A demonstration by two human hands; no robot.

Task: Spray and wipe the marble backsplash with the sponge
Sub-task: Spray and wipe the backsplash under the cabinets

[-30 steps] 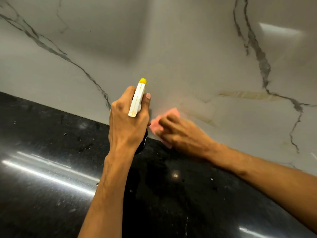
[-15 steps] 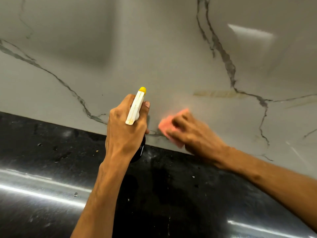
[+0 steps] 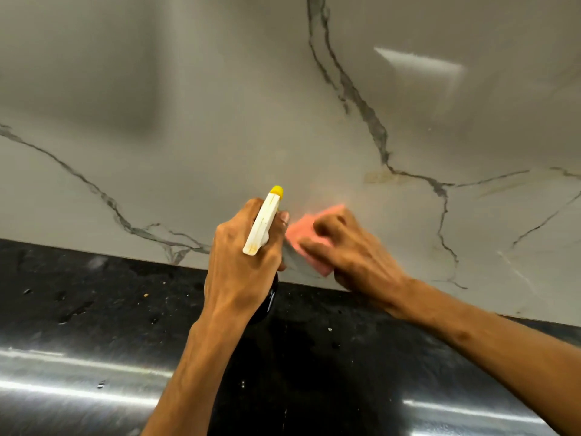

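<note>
- The backsplash (image 3: 195,146) is smooth, glossy, pale grey marble. Dark branching veins cross it, and a bar of light is mirrored at the upper right of the frame.
- A yellowish-brown stain (image 3: 382,177) sits on the marble beside a vein, right of centre.
- The sponge (image 3: 300,229) is a flat, soft-looking pink block. It is pressed against the marble at the middle of the frame, just above the seam with the bench.
- My right grip (image 3: 352,256) is closed over the sponge, with bent fingers covering most of it. Only its left edge and lower corner show.
- My left grip (image 3: 245,262) is wrapped tight round the neck of a spray bottle (image 3: 261,228). The bottle's head is a long cream plastic wedge with a rounded yellow nozzle (image 3: 277,191) aimed at the marble.
- The two grips are just beside each other, and the left fingertips nearly meet the sponge.
- The bench (image 3: 94,309) is polished black speckled stone. It is dotted with droplets and a few pale crumbs, and white light streaks run along the lower frame.
- My left grip hides the bottle's dark body except for a shiny sliver under the wrist.
- My right fingers and the sponge are smeared by blur, and I cannot see the thumb.
- Both forearms are cut off by the bottom and right edges.
</note>
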